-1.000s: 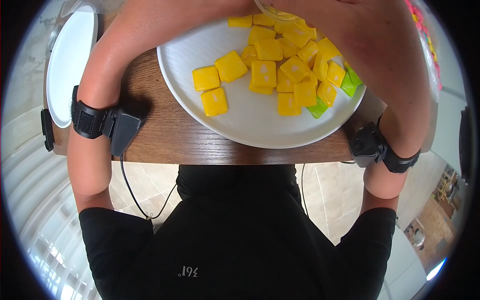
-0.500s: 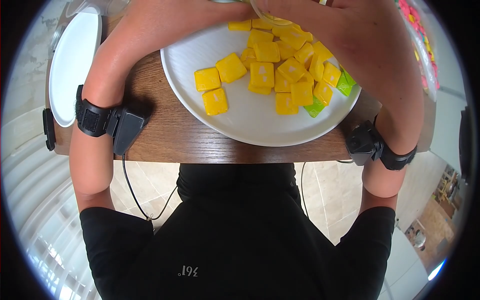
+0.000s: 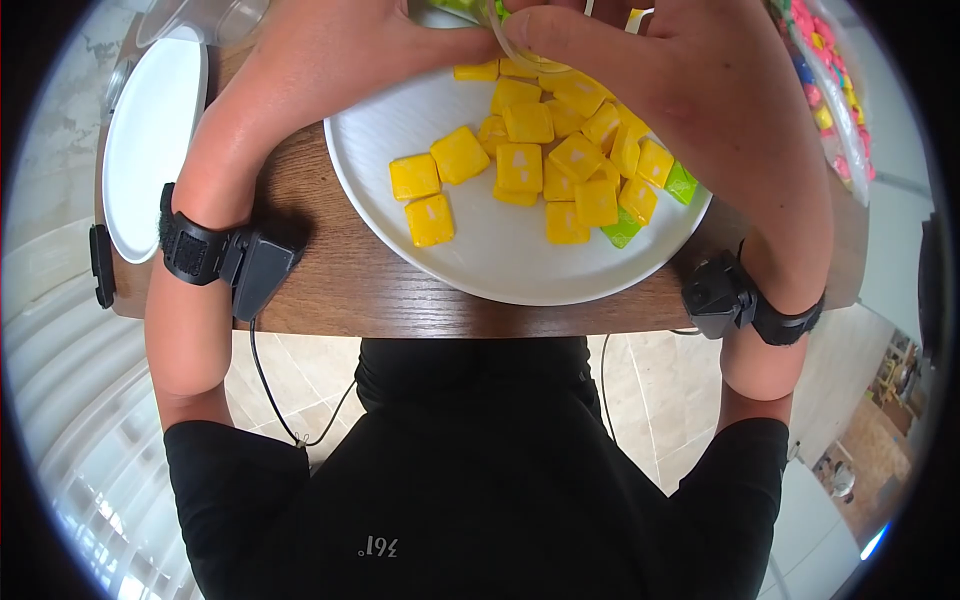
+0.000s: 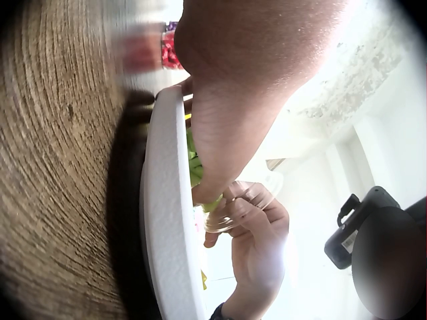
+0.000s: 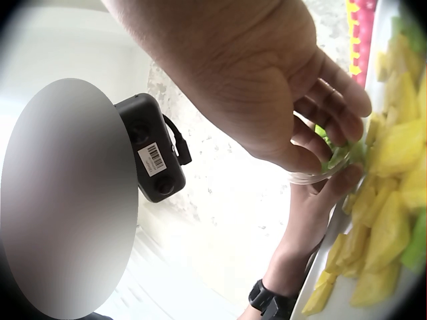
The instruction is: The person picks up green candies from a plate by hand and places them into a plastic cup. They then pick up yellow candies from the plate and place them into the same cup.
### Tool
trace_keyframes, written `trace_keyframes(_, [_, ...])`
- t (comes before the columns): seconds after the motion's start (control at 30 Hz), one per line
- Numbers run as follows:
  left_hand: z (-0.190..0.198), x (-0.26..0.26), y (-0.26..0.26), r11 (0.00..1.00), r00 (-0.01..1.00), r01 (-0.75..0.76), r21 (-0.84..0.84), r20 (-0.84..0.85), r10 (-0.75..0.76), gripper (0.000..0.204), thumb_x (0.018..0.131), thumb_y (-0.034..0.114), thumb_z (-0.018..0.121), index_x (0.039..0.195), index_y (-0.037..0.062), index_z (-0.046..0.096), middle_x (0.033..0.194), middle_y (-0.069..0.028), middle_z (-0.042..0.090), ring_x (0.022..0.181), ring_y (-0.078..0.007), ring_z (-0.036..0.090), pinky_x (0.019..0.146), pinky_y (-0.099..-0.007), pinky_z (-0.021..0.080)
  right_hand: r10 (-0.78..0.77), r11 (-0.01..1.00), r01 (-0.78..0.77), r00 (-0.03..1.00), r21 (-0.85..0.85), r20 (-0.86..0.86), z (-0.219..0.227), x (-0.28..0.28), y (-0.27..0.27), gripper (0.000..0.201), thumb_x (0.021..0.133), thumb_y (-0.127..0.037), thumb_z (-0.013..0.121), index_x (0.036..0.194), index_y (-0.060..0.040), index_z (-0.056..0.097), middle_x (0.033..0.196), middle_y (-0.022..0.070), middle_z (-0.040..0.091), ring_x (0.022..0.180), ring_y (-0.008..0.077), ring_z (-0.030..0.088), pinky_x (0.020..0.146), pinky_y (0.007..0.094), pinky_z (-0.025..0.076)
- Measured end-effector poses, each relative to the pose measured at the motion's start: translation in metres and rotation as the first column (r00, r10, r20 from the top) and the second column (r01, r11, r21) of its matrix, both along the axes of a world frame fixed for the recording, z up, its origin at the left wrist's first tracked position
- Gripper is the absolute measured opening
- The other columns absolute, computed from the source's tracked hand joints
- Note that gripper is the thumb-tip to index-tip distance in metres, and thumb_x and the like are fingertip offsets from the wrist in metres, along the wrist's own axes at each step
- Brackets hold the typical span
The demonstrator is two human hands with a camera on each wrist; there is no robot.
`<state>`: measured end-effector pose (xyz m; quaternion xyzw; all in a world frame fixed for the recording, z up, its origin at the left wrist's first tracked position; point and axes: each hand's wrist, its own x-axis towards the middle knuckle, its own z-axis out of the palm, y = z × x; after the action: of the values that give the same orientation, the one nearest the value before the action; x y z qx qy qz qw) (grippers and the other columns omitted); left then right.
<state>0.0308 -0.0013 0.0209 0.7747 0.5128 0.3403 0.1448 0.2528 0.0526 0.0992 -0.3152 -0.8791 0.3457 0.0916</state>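
In the head view, a round white plate (image 3: 362, 135) holds a heap of yellow square wrapped candies (image 3: 528, 122) and a few green candies (image 3: 621, 231). My right hand (image 3: 690, 80) grips a clear plastic cup (image 3: 545, 66), tilted low over the far part of the plate. Green candies show at its mouth in the right wrist view. My left hand (image 3: 370, 60) reaches over the plate's far left, its thumb stretched to the cup's rim. The left wrist view shows left fingers (image 4: 177, 87) at the plate's rim and green candies (image 4: 194, 160) beside the palm; its grip I cannot tell.
At the left stands a long white dish (image 3: 155, 140), with a clear plastic container (image 3: 205, 20) behind it. A clear bag of pink and multicoloured pieces (image 3: 835, 85) lies at the right. The wooden table's front edge (image 3: 450, 325) is near my body.
Both hands and the cup have come slightly lower into the head view. Green candies now show beside the cup at the top. The yellow heap keeps its arrangement.
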Motion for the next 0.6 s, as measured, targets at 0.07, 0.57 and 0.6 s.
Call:
trace_keyframes(0.07, [0.001,0.001,-0.001,1.000,1.000,-0.005,-0.013,0.007,0.005,0.091,0.078,0.022,0.095,0.155,0.0071,0.049,0.146,-0.0150,0.061,0.136,-0.0290,0.061,0.113,-0.0397,0.049,0.207,0.974,-0.177,0.948,0.140,-0.241,-0.012,0.005,0.000,0.016,0.093,-0.011,0.074,0.094,0.0051,0.076,0.083,0.0157,0.075,0.069,0.0214,0.068,0.065,0.0305,0.054])
trace_keyframes(0.57, [-0.007,0.005,-0.015,0.985,0.989,-0.140,0.100,-0.033,0.144,0.084,0.075,0.020,0.093,0.149,0.0132,0.054,0.133,-0.0132,0.067,0.119,-0.0394,0.067,0.098,-0.0441,0.056,0.107,0.972,-0.037,0.949,0.232,-0.297,-0.049,0.002,0.005,0.014,0.091,-0.011,0.075,0.094,0.0019,0.072,0.087,0.0095,0.070,0.076,0.0202,0.067,0.068,0.0326,0.052])
trace_keyframes(0.6, [-0.006,0.005,-0.015,0.985,0.987,-0.153,0.084,-0.045,0.157,0.084,0.075,0.021,0.094,0.149,0.0131,0.054,0.133,-0.0133,0.067,0.119,-0.0394,0.067,0.098,-0.0442,0.056,0.104,0.976,-0.039,0.948,0.215,-0.302,-0.049,0.002,0.005,0.013,0.091,-0.010,0.075,0.095,0.0021,0.072,0.087,0.0097,0.069,0.075,0.0203,0.067,0.068,0.0326,0.052])
